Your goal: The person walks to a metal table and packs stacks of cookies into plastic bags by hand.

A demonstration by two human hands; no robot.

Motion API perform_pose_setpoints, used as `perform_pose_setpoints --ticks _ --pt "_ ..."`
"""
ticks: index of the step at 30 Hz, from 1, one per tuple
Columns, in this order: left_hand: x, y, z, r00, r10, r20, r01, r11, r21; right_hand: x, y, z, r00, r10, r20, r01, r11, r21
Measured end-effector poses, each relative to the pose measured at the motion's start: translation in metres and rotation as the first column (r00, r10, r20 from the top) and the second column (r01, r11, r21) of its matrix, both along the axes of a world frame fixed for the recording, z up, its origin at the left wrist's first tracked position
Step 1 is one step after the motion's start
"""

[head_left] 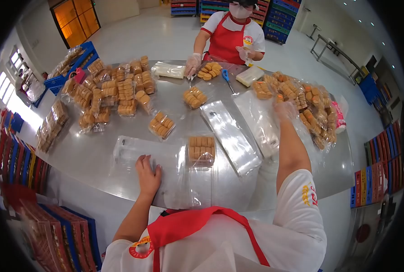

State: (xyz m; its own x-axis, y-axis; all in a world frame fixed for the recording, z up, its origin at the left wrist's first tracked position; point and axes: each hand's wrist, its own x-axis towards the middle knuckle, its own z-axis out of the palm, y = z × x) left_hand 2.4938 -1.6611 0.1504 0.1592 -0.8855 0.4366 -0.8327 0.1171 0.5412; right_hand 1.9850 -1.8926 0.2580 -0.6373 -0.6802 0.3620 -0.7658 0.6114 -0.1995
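Note:
My left hand (148,176) lies flat with fingers apart on a clear plastic bag (132,152) at the near side of the steel table. To its right, a pack of round cookies (201,148) sits in a clear bag (202,183). My right hand (286,111), which seems to wear a thin clear glove, reaches to the near edge of a heap of cookie packs (301,93). Its fingertips are at the packs; whether they grip one is hidden. Stacks of flat clear bags (231,136) and more bags (258,122) lie between my arms.
Across the steel table (98,156), a co-worker in a red apron (227,43) has a gloved hand (193,65) near loose cookies (209,71). Blue scissors (226,77) lie nearby. More cookie packs (125,93) are heaped at left. Crates (59,231) stand around.

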Motion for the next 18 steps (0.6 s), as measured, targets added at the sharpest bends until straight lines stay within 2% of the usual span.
perform_pose_setpoints --ticks 1,3,6,8,10,11,13,14,16,17,18 --pt "0.000 -0.001 -0.001 1.000 0.000 0.002 0.000 1.000 -0.004 0.000 0.001 -0.002 1.000 -0.005 0.011 0.005 1.000 0.006" --pt "0.000 -0.001 -0.002 1.000 -0.003 -0.003 0.003 1.000 -0.013 0.007 0.015 0.017 0.984 0.047 0.174 -0.049 0.999 0.005" --pt "-0.001 0.000 -0.001 1.000 -0.013 -0.016 0.013 1.000 -0.013 -0.032 -0.003 0.003 0.966 -0.034 0.257 0.051 0.997 -0.060" --pt "-0.001 -0.001 0.000 1.000 -0.014 -0.015 0.014 1.000 -0.004 -0.057 -0.002 -0.013 0.999 0.008 0.043 -0.014 0.990 0.141" --pt "0.000 -0.001 -0.004 1.000 -0.016 -0.014 0.016 1.000 -0.007 -0.090 -0.010 -0.037 0.996 0.065 -0.057 -0.049 0.969 0.242" --pt "0.000 -0.001 -0.005 1.000 -0.013 -0.013 0.013 1.000 -0.011 -0.122 -0.025 -0.066 0.995 0.084 -0.055 -0.069 0.968 0.241" --pt "0.000 -0.001 -0.005 1.000 -0.012 -0.007 0.012 1.000 -0.007 -0.137 -0.038 -0.073 0.982 0.151 -0.112 -0.096 0.915 0.392" --pt "0.001 -0.001 -0.005 1.000 -0.016 0.002 0.016 1.000 -0.001 -0.137 -0.037 -0.065 0.967 0.203 -0.156 -0.090 0.839 0.536" --pt "0.001 -0.002 -0.005 0.999 -0.031 0.012 0.031 0.999 -0.005 -0.137 -0.038 -0.051 0.995 0.089 -0.043 -0.060 0.893 0.446" --pt "0.001 -0.002 -0.004 0.999 -0.041 0.015 0.041 0.999 -0.008 -0.138 -0.038 -0.047 0.988 -0.049 0.147 0.018 0.979 0.204" --pt "0.001 -0.002 -0.004 0.999 -0.046 0.018 0.046 0.999 0.000 -0.139 -0.035 -0.044 0.926 -0.130 0.355 0.151 0.988 -0.032"
